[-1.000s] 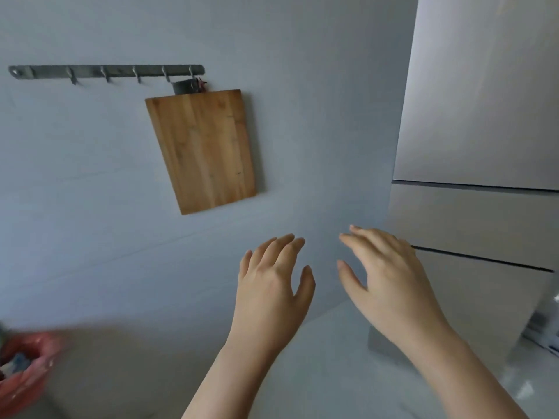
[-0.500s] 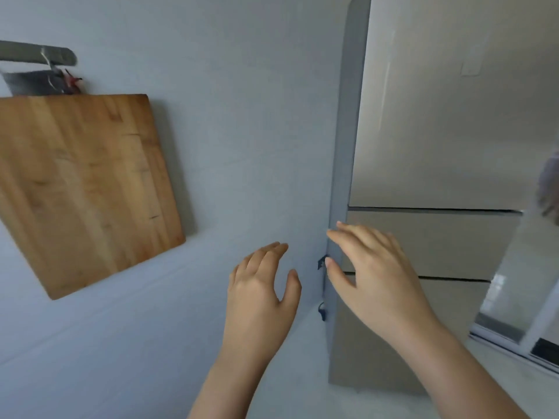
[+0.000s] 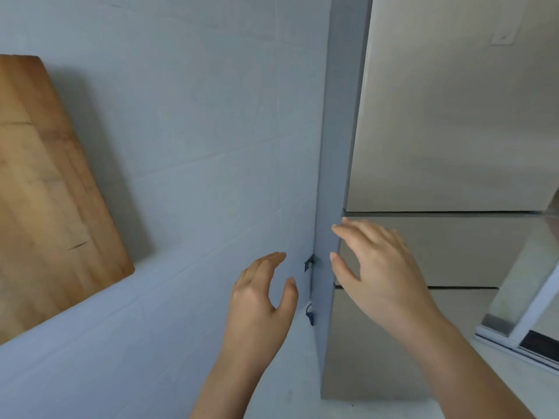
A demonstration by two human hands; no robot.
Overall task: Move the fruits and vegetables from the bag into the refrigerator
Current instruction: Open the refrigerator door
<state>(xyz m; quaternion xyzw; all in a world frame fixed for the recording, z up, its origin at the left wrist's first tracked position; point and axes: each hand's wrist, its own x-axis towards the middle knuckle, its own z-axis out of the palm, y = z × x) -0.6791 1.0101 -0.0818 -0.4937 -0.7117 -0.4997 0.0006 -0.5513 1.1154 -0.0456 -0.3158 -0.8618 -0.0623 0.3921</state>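
The refrigerator (image 3: 447, 116) fills the right half of the head view, beige-fronted with a grey side panel, all its doors closed. Two dark seams split the front into an upper door and two lower drawers. My right hand (image 3: 378, 273) is raised in front of the middle drawer's left edge, fingers spread and holding nothing. My left hand (image 3: 260, 300) hovers lower, in front of the grey tiled wall just left of the refrigerator's side, fingers relaxed and empty. The bag and the produce are out of view.
A wooden cutting board (image 3: 45, 192) hangs on the tiled wall (image 3: 196, 131) at the left. A sliding door frame (image 3: 520, 328) shows at the lower right beside the refrigerator. A pale floor lies below.
The view has swung right: the red bag and hook rail left the frame and the refrigerator came closer. Both hands stay raised and empty, the right one now at the refrigerator's front left edge.
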